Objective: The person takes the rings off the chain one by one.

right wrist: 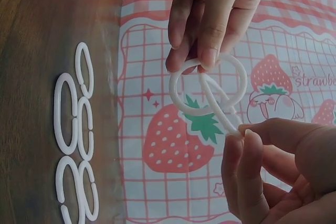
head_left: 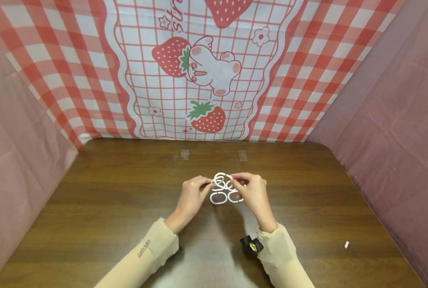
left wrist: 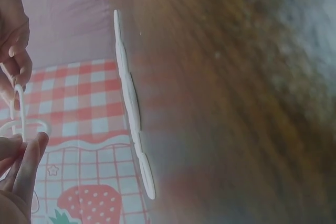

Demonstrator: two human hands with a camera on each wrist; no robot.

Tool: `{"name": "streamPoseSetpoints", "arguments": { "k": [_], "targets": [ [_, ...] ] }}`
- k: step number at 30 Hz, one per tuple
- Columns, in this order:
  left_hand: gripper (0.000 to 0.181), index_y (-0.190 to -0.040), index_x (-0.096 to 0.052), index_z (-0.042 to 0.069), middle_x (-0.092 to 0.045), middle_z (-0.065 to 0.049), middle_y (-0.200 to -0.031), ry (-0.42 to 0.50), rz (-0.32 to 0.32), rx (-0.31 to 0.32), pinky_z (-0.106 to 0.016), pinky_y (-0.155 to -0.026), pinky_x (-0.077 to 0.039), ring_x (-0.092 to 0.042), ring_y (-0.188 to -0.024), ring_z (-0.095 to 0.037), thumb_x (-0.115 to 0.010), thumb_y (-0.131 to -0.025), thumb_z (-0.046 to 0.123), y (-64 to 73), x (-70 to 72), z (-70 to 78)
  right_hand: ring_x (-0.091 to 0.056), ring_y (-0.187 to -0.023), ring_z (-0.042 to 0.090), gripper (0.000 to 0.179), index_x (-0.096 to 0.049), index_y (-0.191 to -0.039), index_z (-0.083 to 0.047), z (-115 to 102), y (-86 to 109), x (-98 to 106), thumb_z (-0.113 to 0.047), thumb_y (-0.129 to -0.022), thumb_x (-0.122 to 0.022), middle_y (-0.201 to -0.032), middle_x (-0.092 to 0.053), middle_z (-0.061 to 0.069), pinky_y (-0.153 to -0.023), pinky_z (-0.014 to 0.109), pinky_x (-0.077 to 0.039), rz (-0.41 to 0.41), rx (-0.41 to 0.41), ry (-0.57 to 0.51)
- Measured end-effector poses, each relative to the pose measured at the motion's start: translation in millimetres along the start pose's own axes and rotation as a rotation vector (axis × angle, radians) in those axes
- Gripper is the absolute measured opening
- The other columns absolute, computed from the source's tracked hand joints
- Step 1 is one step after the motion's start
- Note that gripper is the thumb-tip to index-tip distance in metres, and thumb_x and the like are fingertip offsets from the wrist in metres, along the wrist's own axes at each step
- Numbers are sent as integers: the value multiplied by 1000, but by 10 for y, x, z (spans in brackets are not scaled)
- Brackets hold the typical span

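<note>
My left hand (head_left: 193,196) pinches a white plastic oval ring (right wrist: 245,85) between thumb and fingers. From the other side, my right hand (head_left: 252,196) pinches a second, similar ring (right wrist: 214,103), seen nearly edge-on in the right wrist view. The two rings cross each other in the air between the hands. Below them, several more white oval rings (head_left: 218,203) lie flat on the brown table, grouped close together, some with a small gap showing in the loop. In the head view, the held rings and the right fingers partly hide them.
A small white piece (head_left: 347,244) lies on the wooden table (head_left: 109,208) at the right. Two bits of clear tape (head_left: 185,154) stick near its back edge. Behind hangs a strawberry-print cloth (head_left: 206,80), with pink curtains (head_left: 390,104) at both sides.
</note>
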State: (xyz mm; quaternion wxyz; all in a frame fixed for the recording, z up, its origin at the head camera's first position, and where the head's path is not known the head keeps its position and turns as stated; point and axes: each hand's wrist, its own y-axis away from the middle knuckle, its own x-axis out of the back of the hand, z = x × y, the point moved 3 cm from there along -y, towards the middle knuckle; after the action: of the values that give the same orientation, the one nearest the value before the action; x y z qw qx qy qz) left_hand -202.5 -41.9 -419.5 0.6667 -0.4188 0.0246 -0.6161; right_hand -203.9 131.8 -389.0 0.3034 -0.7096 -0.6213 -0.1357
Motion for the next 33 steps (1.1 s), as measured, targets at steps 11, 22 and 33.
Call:
{"name": "streamPoseSetpoints", "arguments": {
  "k": [11, 22, 33],
  "targets": [
    [5, -85, -74, 0, -73, -9, -79, 12, 0, -20, -28, -64, -57, -68, -72, -18, -73, -83, 3, -36, 41, -22, -59, -41, 12, 12, -77, -93, -3, 52, -24, -30, -7, -82, -73, -77, -74, 15, -42, 22, -50, -129, -67, 2],
    [5, -86, -74, 1, -73, -7, -78, -8, -30, -43, -26, -62, -56, -69, -70, -16, -72, -84, 5, -77, 66, -44, -52, -40, 1, 12, -76, -93, -3, 57, -15, -38, -8, -85, -70, -82, -74, 19, -45, 24, -52, -223, -72, -9],
    [8, -86, -74, -2, -73, -10, -79, 10, -43, -12, -21, -62, -57, -71, -70, -17, -72, -83, 5, -69, 87, -76, -53, -41, -1, 11, -77, -93, -3, 44, -6, -37, -6, -83, -71, -88, -75, 15, -45, 22, -52, -236, -27, 37]
  ]
}}
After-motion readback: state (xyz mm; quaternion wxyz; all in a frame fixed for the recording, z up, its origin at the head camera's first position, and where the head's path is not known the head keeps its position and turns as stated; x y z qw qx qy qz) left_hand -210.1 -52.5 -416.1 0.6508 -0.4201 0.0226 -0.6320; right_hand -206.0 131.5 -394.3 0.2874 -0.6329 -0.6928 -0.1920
